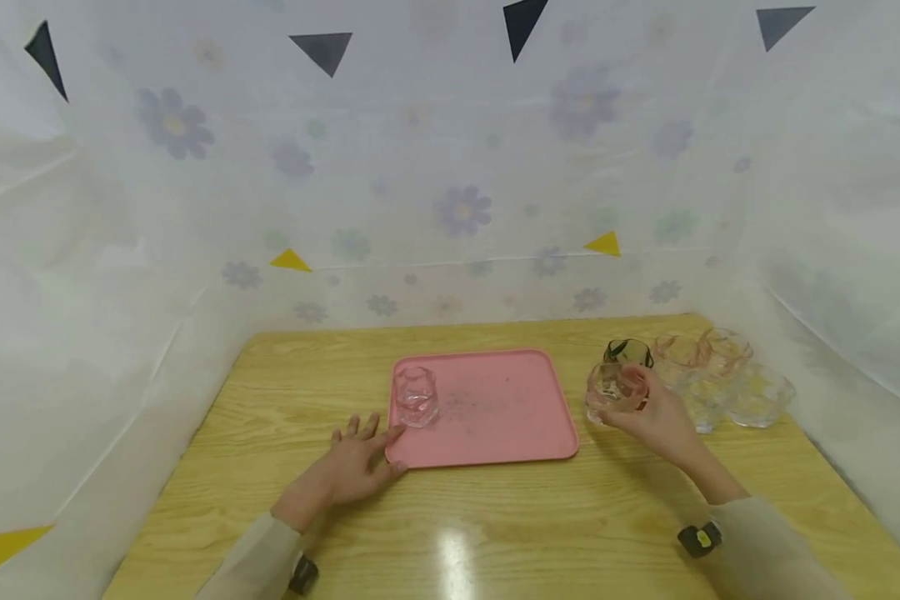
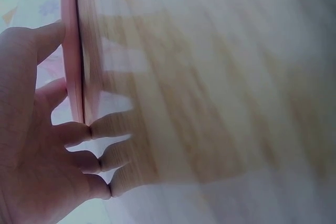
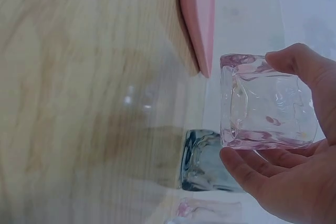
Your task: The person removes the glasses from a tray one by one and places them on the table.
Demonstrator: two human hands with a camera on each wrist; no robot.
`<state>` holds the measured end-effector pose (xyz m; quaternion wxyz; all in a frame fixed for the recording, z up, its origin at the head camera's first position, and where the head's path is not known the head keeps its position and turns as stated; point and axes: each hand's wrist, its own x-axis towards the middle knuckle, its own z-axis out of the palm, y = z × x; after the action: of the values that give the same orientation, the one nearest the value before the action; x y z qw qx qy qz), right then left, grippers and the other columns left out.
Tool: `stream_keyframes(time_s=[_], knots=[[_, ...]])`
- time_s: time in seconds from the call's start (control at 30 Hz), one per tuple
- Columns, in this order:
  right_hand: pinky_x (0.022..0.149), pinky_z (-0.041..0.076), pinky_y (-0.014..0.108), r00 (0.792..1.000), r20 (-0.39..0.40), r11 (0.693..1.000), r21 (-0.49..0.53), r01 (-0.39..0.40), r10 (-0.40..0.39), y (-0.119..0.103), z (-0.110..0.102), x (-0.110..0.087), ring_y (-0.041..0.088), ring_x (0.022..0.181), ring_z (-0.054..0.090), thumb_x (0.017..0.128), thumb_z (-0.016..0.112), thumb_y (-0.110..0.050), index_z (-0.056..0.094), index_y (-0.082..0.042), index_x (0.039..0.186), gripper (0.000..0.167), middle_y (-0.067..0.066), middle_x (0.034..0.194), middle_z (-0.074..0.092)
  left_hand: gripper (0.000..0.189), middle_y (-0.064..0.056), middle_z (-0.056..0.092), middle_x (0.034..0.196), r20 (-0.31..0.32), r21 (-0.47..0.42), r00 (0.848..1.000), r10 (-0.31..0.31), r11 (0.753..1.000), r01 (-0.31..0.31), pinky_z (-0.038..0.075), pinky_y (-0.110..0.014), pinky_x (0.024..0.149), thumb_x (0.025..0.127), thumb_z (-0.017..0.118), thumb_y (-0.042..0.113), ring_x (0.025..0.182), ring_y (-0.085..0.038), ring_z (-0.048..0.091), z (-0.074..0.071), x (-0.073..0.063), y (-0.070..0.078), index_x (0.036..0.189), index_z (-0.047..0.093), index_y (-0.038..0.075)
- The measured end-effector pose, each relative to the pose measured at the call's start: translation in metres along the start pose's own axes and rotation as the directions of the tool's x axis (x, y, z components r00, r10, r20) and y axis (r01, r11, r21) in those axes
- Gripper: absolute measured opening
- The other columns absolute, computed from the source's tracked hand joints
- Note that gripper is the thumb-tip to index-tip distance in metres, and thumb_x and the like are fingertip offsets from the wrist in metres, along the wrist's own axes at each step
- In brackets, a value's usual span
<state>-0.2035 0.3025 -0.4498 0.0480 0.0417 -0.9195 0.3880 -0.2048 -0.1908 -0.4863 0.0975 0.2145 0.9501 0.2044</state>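
A pinkish clear glass (image 3: 268, 106) is held in my right hand (image 1: 663, 421), thumb on one side and fingers on the other. In the right wrist view its base stands off the table. Behind it is a dark grey glass (image 1: 627, 352). At the lower left corner of the pink tray (image 1: 495, 446), my left hand (image 1: 356, 467) rests with fingers spread, thumb and index finger touching the rim (image 2: 71, 51). On the tray's left side stands another clear pinkish glass (image 1: 416, 398).
Several more glasses, pinkish (image 1: 726, 350) and clear (image 1: 757, 396), stand grouped at the right of the wooden table (image 1: 285, 383). White patterned sheeting (image 1: 457, 150) encloses the back and both sides.
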Motion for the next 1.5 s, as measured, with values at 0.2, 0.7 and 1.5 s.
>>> stream_keyframes(time_s=[0.2, 0.7, 1.5], knots=[[0.081, 0.057, 0.038, 0.999, 0.004, 0.999, -0.012, -0.032, 0.032, 0.01, -0.006, -0.007, 0.038, 0.11, 0.067, 0.091, 0.083, -0.039, 0.032, 0.003, 0.159, 0.094, 0.033, 0.149, 0.055, 0.071, -0.033, 0.024, 0.168, 0.013, 0.003, 1.0, -0.011, 1.0, 0.011, 0.009, -0.084, 0.119, 0.104, 0.053, 0.06, 0.153, -0.066, 0.013, 0.0, 0.0, 0.0, 0.162, 0.044, 0.02], [0.078, 0.057, 0.036, 0.997, -0.008, 0.997, -0.029, -0.074, 0.074, 0.03, -0.015, -0.017, 0.043, 0.113, 0.065, 0.092, 0.083, -0.039, 0.031, 0.009, 0.156, 0.096, 0.039, 0.146, 0.053, 0.07, -0.033, 0.023, 0.168, 0.018, 0.008, 1.0, -0.01, 1.0, 0.01, 0.01, -0.085, 0.119, 0.105, 0.053, 0.058, 0.152, -0.067, 0.013, -0.001, 0.001, 0.0, 0.162, 0.044, 0.02], [0.093, 0.057, 0.062, 0.994, -0.033, 0.992, -0.064, -0.111, 0.109, 0.036, -0.017, -0.016, 0.052, 0.117, 0.064, 0.091, 0.083, -0.035, 0.031, 0.016, 0.152, 0.096, 0.042, 0.143, 0.052, 0.071, -0.032, 0.022, 0.169, 0.03, -0.003, 0.999, -0.012, 1.0, 0.012, 0.01, -0.085, 0.119, 0.104, 0.052, 0.06, 0.153, -0.066, 0.012, -0.003, -0.001, 0.002, 0.163, 0.043, 0.021]])
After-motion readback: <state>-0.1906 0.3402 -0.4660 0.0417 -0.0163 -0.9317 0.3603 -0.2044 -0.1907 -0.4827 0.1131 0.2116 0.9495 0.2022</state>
